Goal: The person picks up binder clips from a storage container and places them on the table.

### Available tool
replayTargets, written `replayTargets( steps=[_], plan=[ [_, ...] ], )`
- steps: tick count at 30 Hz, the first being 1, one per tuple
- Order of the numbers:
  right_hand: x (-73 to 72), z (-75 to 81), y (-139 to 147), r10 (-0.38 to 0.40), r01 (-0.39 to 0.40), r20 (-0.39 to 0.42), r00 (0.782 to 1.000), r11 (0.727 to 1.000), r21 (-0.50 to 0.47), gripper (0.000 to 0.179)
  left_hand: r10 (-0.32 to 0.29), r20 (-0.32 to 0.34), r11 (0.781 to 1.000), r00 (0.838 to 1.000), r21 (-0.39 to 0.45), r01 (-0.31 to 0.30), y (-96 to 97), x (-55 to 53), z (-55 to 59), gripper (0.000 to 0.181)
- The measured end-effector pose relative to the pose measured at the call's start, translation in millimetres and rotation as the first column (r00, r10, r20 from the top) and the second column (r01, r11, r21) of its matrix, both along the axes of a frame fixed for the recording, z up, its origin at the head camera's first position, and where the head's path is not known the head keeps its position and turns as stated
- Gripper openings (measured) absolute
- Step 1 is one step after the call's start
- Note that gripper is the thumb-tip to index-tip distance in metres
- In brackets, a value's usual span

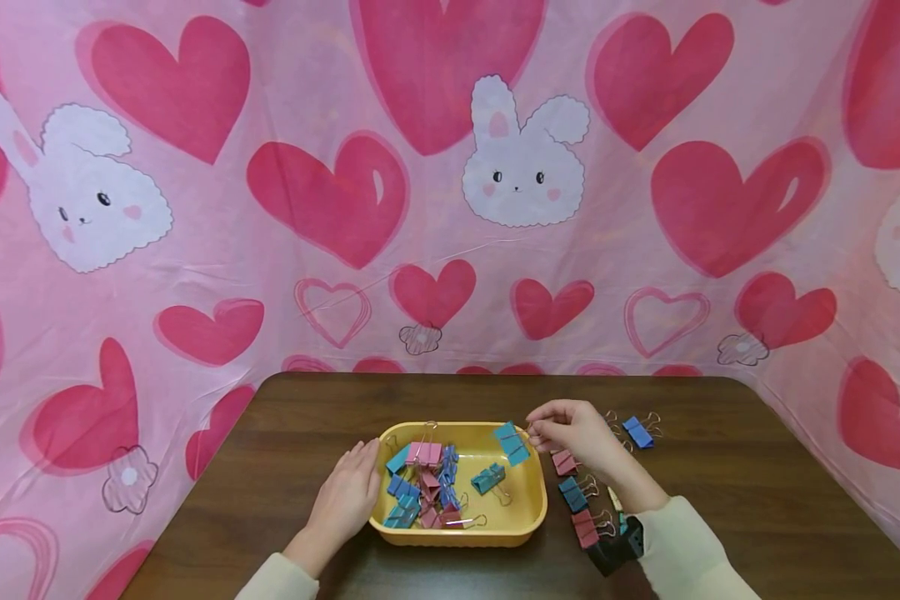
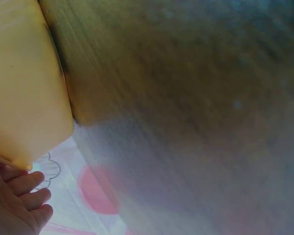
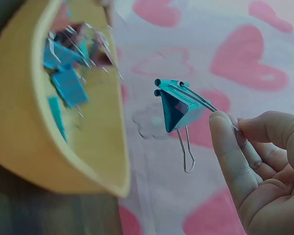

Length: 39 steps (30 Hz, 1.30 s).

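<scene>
Over the right part of a yellow plastic tray [image 1: 457, 539], my right hand [image 1: 588, 442] pinches a teal binder clip [image 1: 512, 443] by one wire handle, between thumb and index finger. The right wrist view shows that clip [image 3: 174, 110] hanging in the air, its other handle pointing down. My left hand [image 1: 347, 490] rests against the tray's left side with fingers extended. Inside the tray, pink, blue and teal binder clips [image 1: 424, 454] lie heaped on the left. Another teal clip [image 1: 487, 478] sits apart from them, nearer the middle.
Right of the tray, several binder clips stand on the brown table [image 1: 742, 483], among them a teal one [image 1: 573, 493], a red one [image 1: 585, 528] and a blue one [image 1: 637, 432] farther back. My right forearm partly hides this group. A pink heart-patterned cloth [image 1: 435, 242] hangs behind the table.
</scene>
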State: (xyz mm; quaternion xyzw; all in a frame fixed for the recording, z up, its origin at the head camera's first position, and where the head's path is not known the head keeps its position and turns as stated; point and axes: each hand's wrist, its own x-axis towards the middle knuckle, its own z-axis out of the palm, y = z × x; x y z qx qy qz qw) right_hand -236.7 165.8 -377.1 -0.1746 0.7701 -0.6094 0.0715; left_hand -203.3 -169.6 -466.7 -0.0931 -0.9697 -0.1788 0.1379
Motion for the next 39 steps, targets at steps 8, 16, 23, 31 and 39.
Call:
replayTargets(
  steps=[8, 16, 23, 31, 39],
  plan=[
    [-8.9, 6.7, 46.8, -0.151, 0.151, -0.022, 0.988, 0.988, -0.023, 0.029, -0.012, -0.016, 1.0, 1.0, -0.014, 0.012, -0.5, 0.3, 0.2, 0.044],
    [-17.6, -2.1, 100.4, -0.258, 0.258, 0.013, 0.966, 0.963, -0.079, 0.027, -0.076, -0.069, 0.994, 0.995, -0.081, 0.071, -5.9, 2.7, 5.0, 0.044],
    [-22.7, -21.6, 147.3, -0.31, 0.317, 0.08, 0.947, 0.943, -0.097, 0.026, -0.136, -0.085, 0.988, 0.987, -0.079, 0.13, -10.0, 14.5, 5.2, 0.046],
    [-23.0, -46.9, 179.6, -0.342, 0.348, 0.135, 0.93, 0.937, -0.022, 0.038, -0.155, -0.119, 0.985, 0.981, -0.094, 0.145, -8.7, 19.4, -1.1, 0.049],
    [-23.5, -71.0, 199.0, -0.285, 0.297, 0.246, 0.927, 0.955, -0.012, 0.031, -0.154, -0.119, 0.985, 0.981, -0.094, 0.143, -7.4, 18.4, -3.0, 0.049]
  ],
)
